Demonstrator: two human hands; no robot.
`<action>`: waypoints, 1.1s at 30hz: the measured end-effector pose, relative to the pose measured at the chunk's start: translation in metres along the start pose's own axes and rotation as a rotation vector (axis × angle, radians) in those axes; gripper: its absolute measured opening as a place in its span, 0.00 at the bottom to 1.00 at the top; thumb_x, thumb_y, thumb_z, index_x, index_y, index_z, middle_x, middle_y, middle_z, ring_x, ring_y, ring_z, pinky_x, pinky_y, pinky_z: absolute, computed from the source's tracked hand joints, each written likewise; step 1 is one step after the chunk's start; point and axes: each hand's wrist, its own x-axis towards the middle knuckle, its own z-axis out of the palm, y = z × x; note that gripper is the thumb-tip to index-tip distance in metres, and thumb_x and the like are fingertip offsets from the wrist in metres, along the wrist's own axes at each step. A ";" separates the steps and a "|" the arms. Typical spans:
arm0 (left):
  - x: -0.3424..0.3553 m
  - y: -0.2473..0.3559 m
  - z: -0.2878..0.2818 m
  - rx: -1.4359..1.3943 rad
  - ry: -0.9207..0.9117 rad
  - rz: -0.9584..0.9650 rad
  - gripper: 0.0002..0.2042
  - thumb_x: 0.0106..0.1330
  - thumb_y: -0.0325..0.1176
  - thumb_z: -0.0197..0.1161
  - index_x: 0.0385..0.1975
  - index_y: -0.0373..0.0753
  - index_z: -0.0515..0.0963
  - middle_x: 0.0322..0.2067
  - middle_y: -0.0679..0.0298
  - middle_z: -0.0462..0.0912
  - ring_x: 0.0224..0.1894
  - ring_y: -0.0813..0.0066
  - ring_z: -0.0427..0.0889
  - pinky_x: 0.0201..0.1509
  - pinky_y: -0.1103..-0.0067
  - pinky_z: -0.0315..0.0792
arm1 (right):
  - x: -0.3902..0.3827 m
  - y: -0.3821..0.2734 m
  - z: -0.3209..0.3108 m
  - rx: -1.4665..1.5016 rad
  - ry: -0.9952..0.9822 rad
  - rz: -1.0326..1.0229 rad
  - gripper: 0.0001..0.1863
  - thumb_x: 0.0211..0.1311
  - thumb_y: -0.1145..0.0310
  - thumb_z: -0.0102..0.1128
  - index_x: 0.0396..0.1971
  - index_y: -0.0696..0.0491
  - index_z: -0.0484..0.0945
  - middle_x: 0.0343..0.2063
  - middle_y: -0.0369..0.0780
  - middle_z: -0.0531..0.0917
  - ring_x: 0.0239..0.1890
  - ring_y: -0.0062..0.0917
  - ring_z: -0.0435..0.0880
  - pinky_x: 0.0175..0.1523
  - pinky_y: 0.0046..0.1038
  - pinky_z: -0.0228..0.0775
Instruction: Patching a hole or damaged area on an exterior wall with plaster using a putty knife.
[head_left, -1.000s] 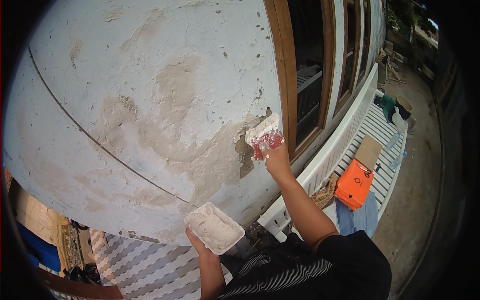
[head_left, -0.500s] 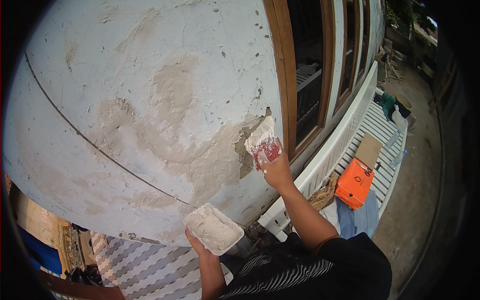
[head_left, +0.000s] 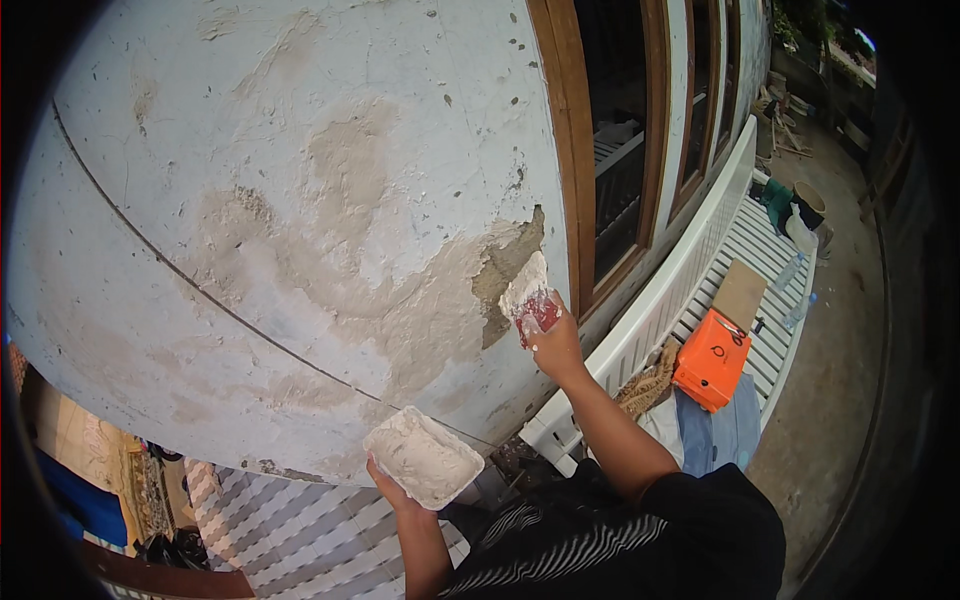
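Note:
My right hand [head_left: 550, 345] grips a red putty knife [head_left: 536, 316] loaded with whitish paste, its blade against or very near a chipped patch of bare render [head_left: 500, 268] on the pale, flaking wall [head_left: 200, 120], just left of a brown wooden window frame [head_left: 575, 150]. In my left hand [head_left: 390, 485], low in front of the wall, is a white rectangular tub [head_left: 425, 455] of creamy paste, held from beneath and along its side.
A white slatted bench [head_left: 660, 300] runs along the wall at right, bearing an orange box [head_left: 712, 358], a tan board [head_left: 740, 292], cloths and bottles. A concrete path [head_left: 800, 480] lies beyond it. Lower left are patterned tiles [head_left: 300, 530] and piled items.
The putty knife and my right hand have moved down along the chipped patch, uncovering more of its upper part. The tub has shifted slightly left.

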 end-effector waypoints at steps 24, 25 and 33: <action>-0.021 0.011 -0.011 0.055 0.036 -0.050 0.30 0.65 0.58 0.41 0.56 0.40 0.69 0.52 0.57 0.75 0.52 0.55 0.75 0.57 0.59 0.70 | -0.023 0.072 0.123 -0.516 0.307 -0.483 0.11 0.46 0.81 0.58 0.33 0.63 0.72 0.33 0.51 0.71 0.38 0.47 0.72 0.43 0.43 0.66; -0.022 0.013 -0.007 0.058 0.050 -0.048 0.30 0.65 0.58 0.41 0.56 0.40 0.69 0.52 0.57 0.75 0.52 0.55 0.75 0.56 0.59 0.70 | -0.023 0.073 0.128 -0.501 0.315 -0.443 0.12 0.49 0.78 0.59 0.36 0.63 0.73 0.35 0.51 0.71 0.39 0.47 0.72 0.44 0.42 0.66; -0.006 0.013 -0.012 0.108 0.061 -0.083 0.30 0.65 0.57 0.41 0.56 0.40 0.69 0.53 0.57 0.75 0.52 0.56 0.75 0.56 0.60 0.70 | -0.038 0.070 0.135 -0.432 0.237 -0.395 0.17 0.41 0.80 0.59 0.37 0.62 0.73 0.37 0.50 0.71 0.43 0.46 0.72 0.47 0.41 0.67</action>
